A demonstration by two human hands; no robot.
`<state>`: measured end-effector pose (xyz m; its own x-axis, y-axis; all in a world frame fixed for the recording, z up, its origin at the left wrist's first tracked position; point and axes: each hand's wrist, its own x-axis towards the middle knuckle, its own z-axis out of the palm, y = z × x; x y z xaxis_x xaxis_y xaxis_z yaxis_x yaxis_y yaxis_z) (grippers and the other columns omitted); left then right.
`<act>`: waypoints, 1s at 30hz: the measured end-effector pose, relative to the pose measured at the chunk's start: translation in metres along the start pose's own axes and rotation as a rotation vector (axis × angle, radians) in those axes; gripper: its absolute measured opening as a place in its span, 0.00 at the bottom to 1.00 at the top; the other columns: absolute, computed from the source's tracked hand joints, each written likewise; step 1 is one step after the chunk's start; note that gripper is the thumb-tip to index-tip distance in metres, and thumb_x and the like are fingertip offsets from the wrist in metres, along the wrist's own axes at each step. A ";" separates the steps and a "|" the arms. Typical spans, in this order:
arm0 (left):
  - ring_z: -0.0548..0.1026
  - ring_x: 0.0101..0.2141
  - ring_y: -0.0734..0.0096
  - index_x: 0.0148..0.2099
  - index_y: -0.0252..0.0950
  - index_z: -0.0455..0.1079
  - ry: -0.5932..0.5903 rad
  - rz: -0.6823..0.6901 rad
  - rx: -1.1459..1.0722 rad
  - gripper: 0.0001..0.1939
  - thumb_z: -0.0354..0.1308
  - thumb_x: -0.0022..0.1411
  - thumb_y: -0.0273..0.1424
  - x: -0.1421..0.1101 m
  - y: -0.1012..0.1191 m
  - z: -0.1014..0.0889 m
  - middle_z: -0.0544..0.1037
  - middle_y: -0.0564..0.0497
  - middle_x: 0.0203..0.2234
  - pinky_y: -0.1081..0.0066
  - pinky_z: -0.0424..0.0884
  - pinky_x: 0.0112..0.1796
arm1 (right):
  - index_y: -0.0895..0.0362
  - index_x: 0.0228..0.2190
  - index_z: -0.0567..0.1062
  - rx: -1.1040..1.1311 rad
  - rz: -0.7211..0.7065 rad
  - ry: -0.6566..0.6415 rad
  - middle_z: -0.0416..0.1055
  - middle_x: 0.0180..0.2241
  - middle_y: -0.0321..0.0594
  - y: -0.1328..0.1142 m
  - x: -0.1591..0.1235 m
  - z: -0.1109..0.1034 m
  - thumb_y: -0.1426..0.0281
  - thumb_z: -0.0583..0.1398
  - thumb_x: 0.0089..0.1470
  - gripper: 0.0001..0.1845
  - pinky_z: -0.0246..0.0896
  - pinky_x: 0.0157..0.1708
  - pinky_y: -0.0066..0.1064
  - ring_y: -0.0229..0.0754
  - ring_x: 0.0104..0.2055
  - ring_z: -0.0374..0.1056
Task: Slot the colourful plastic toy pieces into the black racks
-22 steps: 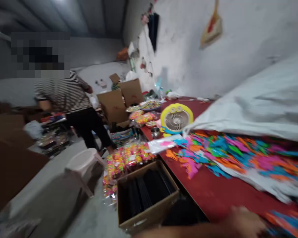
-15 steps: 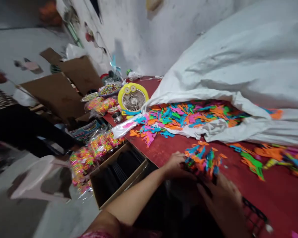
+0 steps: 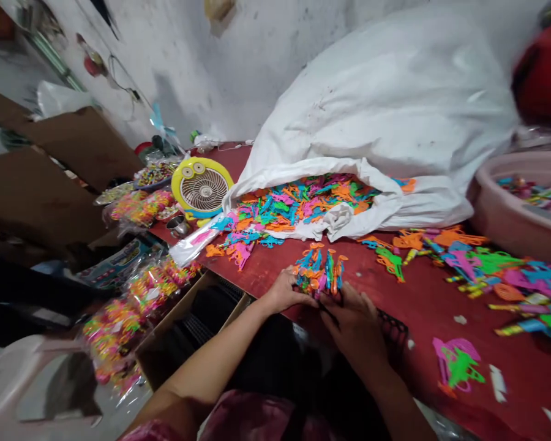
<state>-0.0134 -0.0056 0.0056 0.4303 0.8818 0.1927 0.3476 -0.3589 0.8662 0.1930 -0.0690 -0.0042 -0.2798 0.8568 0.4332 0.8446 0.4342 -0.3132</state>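
Observation:
At the near edge of the red table, a bundle of small bright plastic toy pieces [image 3: 319,269] stands on end in orange, blue, green and pink. My left hand [image 3: 287,293] wraps its left side, thumb toward me. Against the right side and lower front of the bundle, my right hand [image 3: 356,321] has its fingers curled; some fingertips are hidden. A black lattice rack [image 3: 393,331] shows beside my right wrist. Behind the bundle, a large white sack [image 3: 371,122] lies with its mouth open, and similar toy pieces [image 3: 298,199] spill from it.
More toy pieces [image 3: 468,260] lie to the right, near a pink tub [image 3: 523,208]. A yellow fan [image 3: 202,187] and a metal cup [image 3: 178,226] stand at the left. Below the table edge are a cardboard box [image 3: 165,349] with black items, bagged goods [image 3: 114,334] and a pale stool [image 3: 9,380].
My view has swung right, bringing the pink tub and more loose pieces into sight. Both hands stay at the bundle, which now looks more upright and evenly gathered.

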 end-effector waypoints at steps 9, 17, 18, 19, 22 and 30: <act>0.76 0.41 0.59 0.38 0.38 0.79 0.093 0.012 0.163 0.18 0.69 0.51 0.46 -0.012 0.000 0.003 0.81 0.49 0.37 0.59 0.72 0.48 | 0.48 0.52 0.75 0.002 0.034 -0.069 0.66 0.59 0.48 -0.004 -0.008 -0.033 0.69 0.61 0.58 0.20 0.50 0.60 0.53 0.53 0.62 0.59; 0.75 0.45 0.57 0.43 0.41 0.78 0.161 0.027 0.154 0.18 0.66 0.54 0.45 -0.022 -0.006 0.007 0.80 0.49 0.41 0.54 0.69 0.53 | 0.56 0.36 0.80 -0.320 0.680 0.156 0.77 0.35 0.45 0.096 -0.063 -0.123 0.62 0.53 0.62 0.18 0.56 0.33 0.31 0.44 0.35 0.71; 0.75 0.44 0.57 0.43 0.41 0.78 0.167 0.023 0.163 0.18 0.66 0.54 0.45 -0.023 -0.007 0.009 0.80 0.50 0.40 0.53 0.69 0.52 | 0.56 0.35 0.80 -0.365 0.777 0.110 0.78 0.35 0.46 0.108 -0.062 -0.129 0.60 0.53 0.63 0.19 0.54 0.31 0.31 0.44 0.34 0.71; 0.75 0.43 0.57 0.43 0.41 0.78 0.178 0.018 0.172 0.18 0.66 0.54 0.45 -0.023 -0.007 0.010 0.80 0.50 0.40 0.53 0.68 0.53 | 0.56 0.35 0.80 -0.397 0.856 0.063 0.78 0.35 0.47 0.116 -0.060 -0.134 0.58 0.52 0.63 0.21 0.53 0.30 0.31 0.45 0.35 0.72; 0.75 0.44 0.56 0.43 0.41 0.77 0.220 0.006 0.182 0.17 0.66 0.54 0.44 -0.026 -0.007 0.015 0.80 0.49 0.40 0.49 0.64 0.56 | 0.57 0.38 0.80 -0.469 1.034 -0.042 0.78 0.36 0.53 0.129 -0.045 -0.135 0.52 0.51 0.63 0.26 0.56 0.32 0.32 0.49 0.38 0.74; 0.75 0.46 0.60 0.49 0.38 0.73 0.293 0.014 0.001 0.19 0.66 0.56 0.40 -0.049 -0.002 0.015 0.78 0.47 0.42 0.58 0.71 0.50 | 0.61 0.42 0.80 -0.431 1.208 0.031 0.77 0.42 0.61 0.138 -0.024 -0.119 0.55 0.53 0.58 0.25 0.62 0.34 0.40 0.60 0.44 0.74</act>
<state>-0.0231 -0.0528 -0.0127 0.1762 0.9277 0.3293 0.3439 -0.3714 0.8624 0.3702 -0.0629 0.0430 0.7697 0.6324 0.0878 0.6338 -0.7402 -0.2243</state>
